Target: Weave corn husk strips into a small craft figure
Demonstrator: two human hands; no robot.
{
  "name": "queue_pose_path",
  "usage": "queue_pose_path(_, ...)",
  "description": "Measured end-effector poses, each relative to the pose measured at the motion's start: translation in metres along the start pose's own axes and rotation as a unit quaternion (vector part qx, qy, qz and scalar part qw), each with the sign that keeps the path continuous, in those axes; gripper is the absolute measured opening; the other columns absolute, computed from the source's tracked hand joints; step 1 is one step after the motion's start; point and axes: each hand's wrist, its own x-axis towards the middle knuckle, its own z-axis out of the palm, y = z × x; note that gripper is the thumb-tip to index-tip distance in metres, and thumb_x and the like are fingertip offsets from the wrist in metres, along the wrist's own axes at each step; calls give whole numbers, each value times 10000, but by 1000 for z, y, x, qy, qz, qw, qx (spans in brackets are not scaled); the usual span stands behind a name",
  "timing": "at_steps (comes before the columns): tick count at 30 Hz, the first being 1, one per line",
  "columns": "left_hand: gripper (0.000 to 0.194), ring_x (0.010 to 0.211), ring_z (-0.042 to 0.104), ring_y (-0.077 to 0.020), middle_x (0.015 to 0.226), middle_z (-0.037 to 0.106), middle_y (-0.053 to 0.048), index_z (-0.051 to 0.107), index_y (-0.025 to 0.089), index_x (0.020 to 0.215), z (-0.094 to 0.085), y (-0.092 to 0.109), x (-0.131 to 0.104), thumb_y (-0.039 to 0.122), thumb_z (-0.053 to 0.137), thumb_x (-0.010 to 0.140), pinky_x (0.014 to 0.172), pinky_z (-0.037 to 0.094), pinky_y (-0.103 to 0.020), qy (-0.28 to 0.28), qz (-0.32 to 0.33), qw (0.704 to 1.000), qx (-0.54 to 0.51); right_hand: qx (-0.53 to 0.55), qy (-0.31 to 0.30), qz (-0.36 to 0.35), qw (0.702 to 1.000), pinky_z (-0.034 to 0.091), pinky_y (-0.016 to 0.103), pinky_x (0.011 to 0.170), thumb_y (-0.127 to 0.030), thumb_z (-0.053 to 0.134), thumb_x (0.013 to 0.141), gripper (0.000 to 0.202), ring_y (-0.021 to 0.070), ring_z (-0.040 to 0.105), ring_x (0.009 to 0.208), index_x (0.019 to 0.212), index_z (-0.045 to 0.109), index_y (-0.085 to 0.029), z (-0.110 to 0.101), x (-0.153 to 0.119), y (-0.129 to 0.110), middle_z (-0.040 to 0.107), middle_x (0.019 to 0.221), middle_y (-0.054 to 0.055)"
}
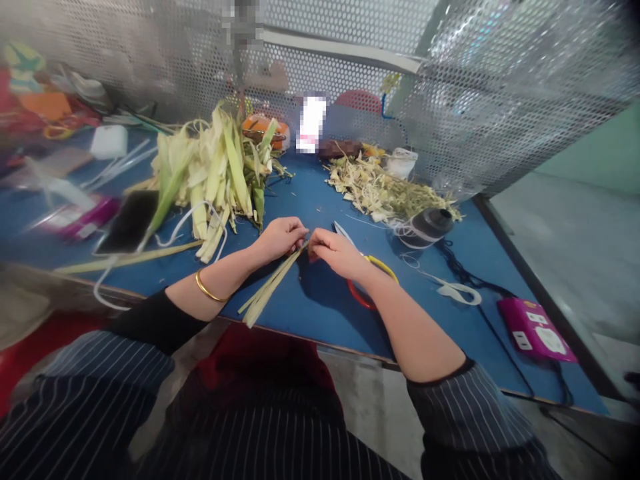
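Note:
A thin bundle of pale green husk strips (270, 288) lies slanted near the table's front edge, its upper end between my hands. My left hand (283, 238) pinches at that end, fingers closed. Beside it, my right hand (333, 252) is also closed, its fingertips curled down at the strips' tip; exactly what they grip is too small to tell. Scissors with red and yellow handles (383, 265) lie partly under my right forearm, blades toward the back. A large pile of husks (215, 167) rests behind my left hand.
Shredded husk scraps (375, 187) cover the back right of the blue table (340, 327). Nearby are a dark spool of thread (430, 225), a white cord (463, 293) and a purple power socket (536, 330). A black phone (129, 222) lies left; a lit screen (311, 125) stands behind.

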Motion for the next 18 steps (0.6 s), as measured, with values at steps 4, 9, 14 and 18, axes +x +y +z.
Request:
queue_pose_path(4,133,422,414,-39,599,586,1,631,134,705,-5,8,-2,231,646,796,403,288,-181,5,-50,997,-57,132,46,27,990,482,300,726,-221,511,757,38,137,629,721,735,532,-198,-1,4,6,623,742,-11)
queue_pose_path(9,164,398,343,-35,478,491,54,680,137,746,-9,12,-3,286,736,702,388,209,-190,12,-56,994,-89,135,115,40,983,476,261,658,-221,527,734,41,118,610,655,722,557,-195,-3,4,5,615,699,-17)
queue_pose_path(14,164,372,344,-16,668,623,2,621,143,751,-8,10,-2,297,676,771,354,167,-201,-14,-43,985,-169,140,86,79,983,482,261,650,-208,519,734,39,121,620,632,713,549,-198,0,5,5,632,647,-15)
queue_pose_path(18,189,367,360,-28,547,546,26,590,142,688,-4,9,-3,283,657,795,351,204,-196,-1,-49,989,-141,129,92,61,986,479,263,659,-218,525,750,46,121,617,647,721,553,-197,0,3,2,618,667,-16)
